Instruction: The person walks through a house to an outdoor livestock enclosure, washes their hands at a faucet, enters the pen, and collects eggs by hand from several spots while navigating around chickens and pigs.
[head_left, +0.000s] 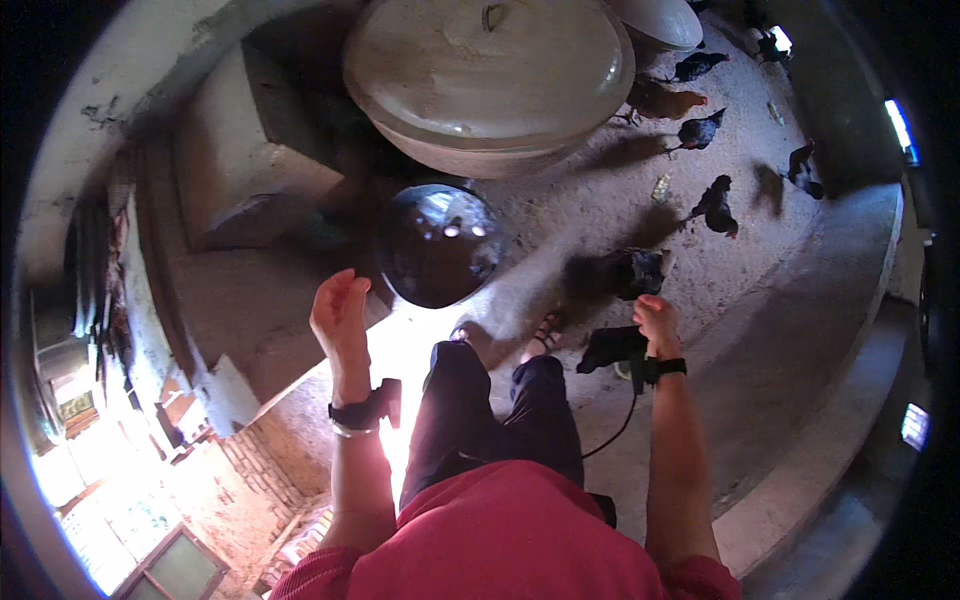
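Observation:
My left hand (339, 311) is raised at the left with its fingers bent, and nothing shows in it. To its right, on the floor, sits a dark round basin (442, 259) with bright reflections on its dark surface. My right hand (658, 319) is curled into a fist, with no object seen inside it. Beside that wrist hangs a black device (611, 349) with a cable. A dark chicken (637, 274), partly blurred, is just beyond my right hand. Beyond the basin stands a large round vessel with a domed lid (487, 75).
Several chickens, including a brown one (664, 101), are on the earthen floor (585, 202) at the upper right. A low ledge (810, 480) curves along the right. A block-like masonry structure (225, 165) stands left, and strong light falls through an opening (97, 517) at lower left.

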